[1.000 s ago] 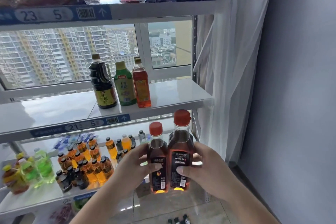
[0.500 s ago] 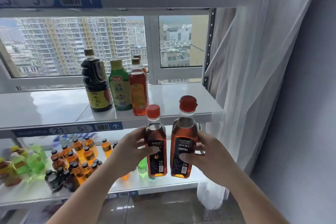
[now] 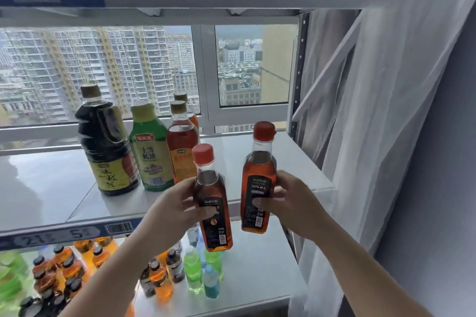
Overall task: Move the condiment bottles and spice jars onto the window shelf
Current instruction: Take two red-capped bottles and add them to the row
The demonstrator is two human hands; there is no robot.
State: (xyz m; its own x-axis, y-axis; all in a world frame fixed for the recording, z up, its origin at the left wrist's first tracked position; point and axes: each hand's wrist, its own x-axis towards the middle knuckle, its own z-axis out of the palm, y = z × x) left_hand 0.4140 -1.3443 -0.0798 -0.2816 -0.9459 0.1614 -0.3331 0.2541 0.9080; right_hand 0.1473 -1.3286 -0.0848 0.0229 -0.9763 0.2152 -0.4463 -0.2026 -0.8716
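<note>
Clamped in left hand (image 3: 177,210): small bottle (image 3: 212,216) | clamped in right hand (image 3: 291,203): taller bottle (image 3: 257,188) | risk — bases catching near shelf (image 3: 296,167) edge — or knocking standing bottles (image 3: 149,152) left

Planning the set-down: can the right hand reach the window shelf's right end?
Likely yes: the right hand, holding a red-capped oil bottle, hovers before the window shelf, and nothing stands on its right end.

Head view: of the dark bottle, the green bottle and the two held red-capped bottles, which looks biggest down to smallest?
1. The dark bottle, the bulkiest.
2. Unranked: the green bottle looks wider; the left red-capped bottle and right red-capped bottle look taller, alike, but are nearer the camera.
</note>
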